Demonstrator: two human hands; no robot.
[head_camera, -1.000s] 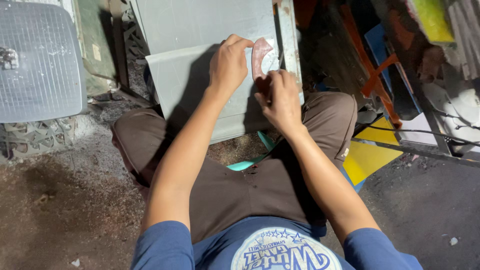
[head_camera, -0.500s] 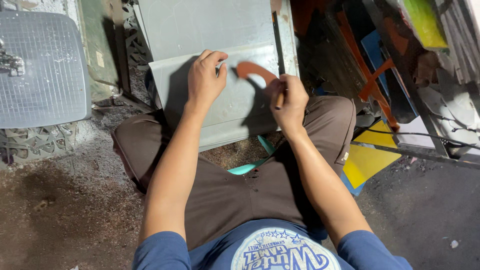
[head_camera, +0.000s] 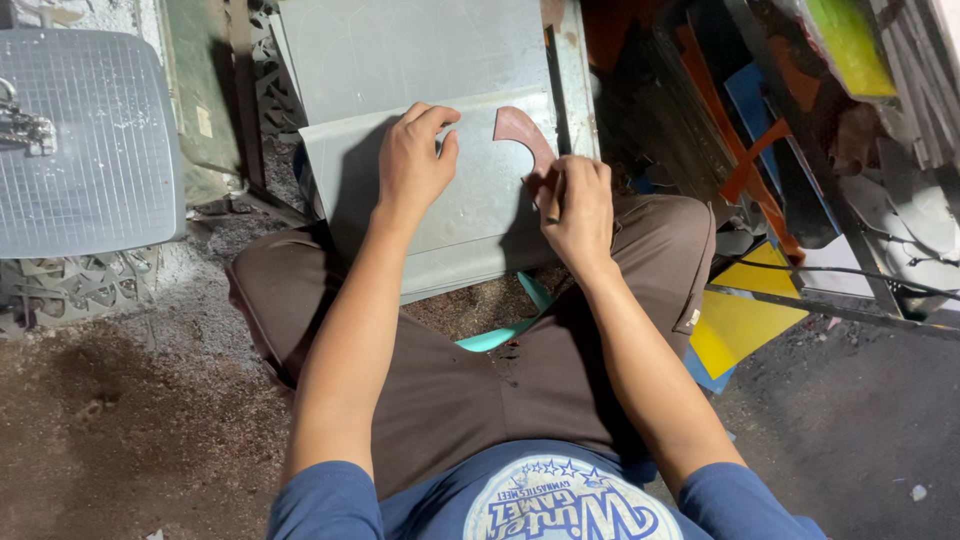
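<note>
A pale grey sheet (head_camera: 470, 215) leans across my knees, in front of a larger grey panel (head_camera: 420, 50). My left hand (head_camera: 412, 160) rests on the sheet near its top edge with the fingers curled, nothing visibly in it. My right hand (head_camera: 578, 205) pinches the lower end of a curved, reddish-brown cut-out piece (head_camera: 522, 132) that lies flat against the sheet, arching up and to the left of the hand. Whether a tool is in that hand is hidden by the fingers.
A grey gridded plastic panel (head_camera: 85, 150) stands at the left. Coloured sheets, yellow (head_camera: 735, 320), blue and orange, are stacked at the right beside a dark bar (head_camera: 830, 305). A teal scrap (head_camera: 505, 330) lies between my legs on the dusty floor (head_camera: 110, 430).
My left hand slid left off the cut-out piece and down onto the sheet. The curved piece, first covered by both hands, now shows its arc, held only by my right hand.
</note>
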